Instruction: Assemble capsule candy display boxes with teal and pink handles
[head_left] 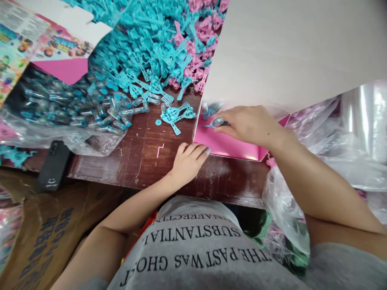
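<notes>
My right hand (pixel 250 123) reaches into an open box with a pink inside (pixel 236 146). Its thumb and fingers close around a small blue and clear plastic toy (pixel 217 122), partly hidden by the fingers. Behind this toy, more blue and clear toy pieces (pixel 213 108) lie in the box's back left corner. My left hand (pixel 190 162) rests at the box's front left corner, fingers slightly bent and apart, fingertips touching the edge. No object shows in it; its thumb is hard to make out. The box's large white lid flap (pixel 287 48) stands raised behind my right hand.
Blue plastic parts (pixel 145 36) and pink ones (pixel 196 56) are heaped at the back. Clear capped tubes (pixel 75 104) spill from a bag at left. A black phone (pixel 54 165) overhangs the table edge. A pink crank piece (pixel 160 150) lies on the wood; plastic bags (pixel 335 137) sit right.
</notes>
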The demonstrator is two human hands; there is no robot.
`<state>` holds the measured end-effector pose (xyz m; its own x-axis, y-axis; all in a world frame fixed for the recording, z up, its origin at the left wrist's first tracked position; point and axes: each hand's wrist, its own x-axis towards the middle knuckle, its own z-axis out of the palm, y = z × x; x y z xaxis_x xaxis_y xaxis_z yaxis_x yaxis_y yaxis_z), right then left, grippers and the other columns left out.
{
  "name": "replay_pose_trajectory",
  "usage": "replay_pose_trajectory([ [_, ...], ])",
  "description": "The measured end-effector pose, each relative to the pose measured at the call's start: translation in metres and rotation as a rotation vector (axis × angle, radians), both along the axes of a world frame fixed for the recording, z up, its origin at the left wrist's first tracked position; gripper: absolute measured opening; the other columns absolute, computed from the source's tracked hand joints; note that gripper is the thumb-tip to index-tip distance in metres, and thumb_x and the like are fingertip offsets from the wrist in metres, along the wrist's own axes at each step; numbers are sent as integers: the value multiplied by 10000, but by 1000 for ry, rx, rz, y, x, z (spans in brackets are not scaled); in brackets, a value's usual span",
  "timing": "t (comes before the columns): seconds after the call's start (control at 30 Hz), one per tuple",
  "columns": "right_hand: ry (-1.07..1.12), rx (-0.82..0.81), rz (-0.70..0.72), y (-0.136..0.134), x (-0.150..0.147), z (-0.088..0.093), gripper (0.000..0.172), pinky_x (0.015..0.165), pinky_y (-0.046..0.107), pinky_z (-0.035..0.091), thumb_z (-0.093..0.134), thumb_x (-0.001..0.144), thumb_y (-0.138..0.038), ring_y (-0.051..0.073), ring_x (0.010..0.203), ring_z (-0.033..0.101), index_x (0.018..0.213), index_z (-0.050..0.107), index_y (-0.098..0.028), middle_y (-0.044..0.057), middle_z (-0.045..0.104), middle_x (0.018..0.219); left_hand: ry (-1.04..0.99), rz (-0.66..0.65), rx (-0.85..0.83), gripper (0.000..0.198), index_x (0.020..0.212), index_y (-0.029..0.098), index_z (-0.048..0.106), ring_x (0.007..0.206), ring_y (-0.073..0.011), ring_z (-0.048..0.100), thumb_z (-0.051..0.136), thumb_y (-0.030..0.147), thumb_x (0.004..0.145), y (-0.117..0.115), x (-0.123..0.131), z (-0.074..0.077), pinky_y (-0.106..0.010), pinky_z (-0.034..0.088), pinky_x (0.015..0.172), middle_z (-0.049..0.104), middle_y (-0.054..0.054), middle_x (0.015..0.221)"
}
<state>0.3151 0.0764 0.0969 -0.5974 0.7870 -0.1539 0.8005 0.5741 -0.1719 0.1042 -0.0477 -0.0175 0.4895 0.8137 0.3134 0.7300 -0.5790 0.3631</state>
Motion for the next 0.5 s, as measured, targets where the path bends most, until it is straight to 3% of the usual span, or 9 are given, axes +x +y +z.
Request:
replay_pose_trajectory([
  [0.27, -31, 1, 52, 11, -15, -2, 308, 717, 408, 476, 646, 1012, -509, 335, 879, 741, 989, 772, -228, 118, 792, 874, 7, 18, -13, 271, 1236, 236, 775, 1162, -267, 714, 559, 181, 1082, -1, 6, 2, -487, 441, 1004, 797, -82, 1294],
  [0.4, -50, 95, -41, -2, -20, -1, 348, 742, 433, 496, 629, 1036, -502, 377, 989, 732, 1137, 760, -197, 163, 799, 1053, -113, 52, 20, 236, 1204, 208, 758, 1081, -259, 727, 557, 261, 1093, 1, -7, 11, -454, 443, 971, 813, -94, 1185],
  [0.5, 50, 247, -60, -15, -21, -3, 359, 746, 412, 517, 548, 1083, -505, 362, 1115, 685, 1218, 739, -233, 141, 781, 1180, -221, 274, -15, 269, 1224, 178, 722, 1135, -326, 690, 571, 343, 1075, 32, -30, 20, -482, 442, 1017, 777, -150, 1177],
])
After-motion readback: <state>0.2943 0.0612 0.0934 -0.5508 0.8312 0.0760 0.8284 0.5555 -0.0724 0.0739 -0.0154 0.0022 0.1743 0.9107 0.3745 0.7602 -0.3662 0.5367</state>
